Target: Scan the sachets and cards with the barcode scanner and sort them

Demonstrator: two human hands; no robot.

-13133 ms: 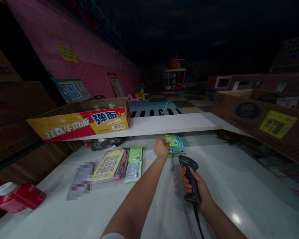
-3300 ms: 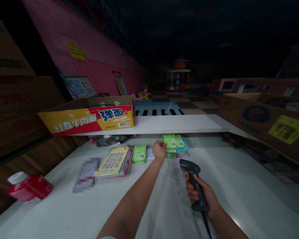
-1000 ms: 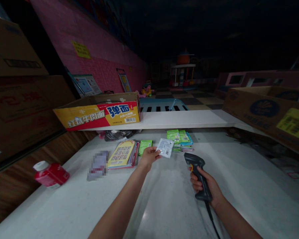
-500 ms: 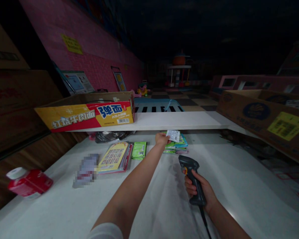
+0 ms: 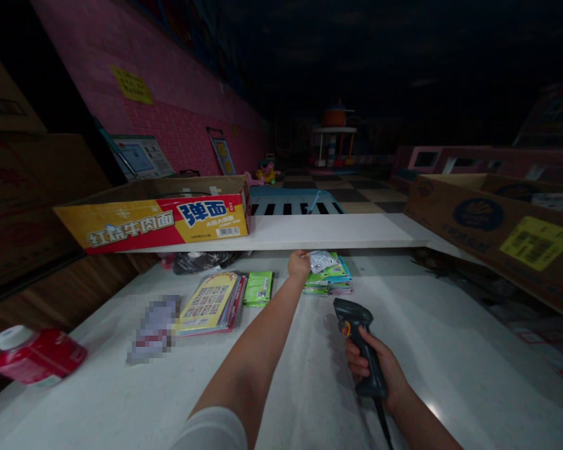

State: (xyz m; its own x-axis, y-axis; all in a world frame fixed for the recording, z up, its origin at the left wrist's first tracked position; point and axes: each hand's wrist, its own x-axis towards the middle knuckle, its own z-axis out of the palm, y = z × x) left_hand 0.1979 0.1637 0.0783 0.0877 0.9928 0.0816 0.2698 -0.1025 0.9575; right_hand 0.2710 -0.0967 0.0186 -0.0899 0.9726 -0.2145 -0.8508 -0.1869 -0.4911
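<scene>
My left hand (image 5: 299, 265) reaches to the far side of the counter, its fingers closed on the edge of a small silvery-white packet (image 5: 321, 260). That packet lies over a pile of green and blue packets (image 5: 334, 275) below the raised shelf. In my right hand (image 5: 378, 362) is a black barcode scanner (image 5: 363, 350), held by its handle, its head tilted up and left. The scanner's cord runs down out of view. A single green packet (image 5: 258, 289) lies left of my left forearm, beside a stack of booklets (image 5: 211, 303) with a yellow one on top.
A red bottle with a white cap (image 5: 40, 355) lies at the left. Above the counter runs a white shelf (image 5: 328, 230), bearing a yellow-and-red carton (image 5: 164, 219) at left and a brown carton (image 5: 492, 219) at right. A black bundle (image 5: 201, 261) sits beneath the shelf.
The silvery-white packet in my left hand has tilted and moved slightly left over the pile. My right hand keeps its grip on the scanner. The camera view has shifted a little.
</scene>
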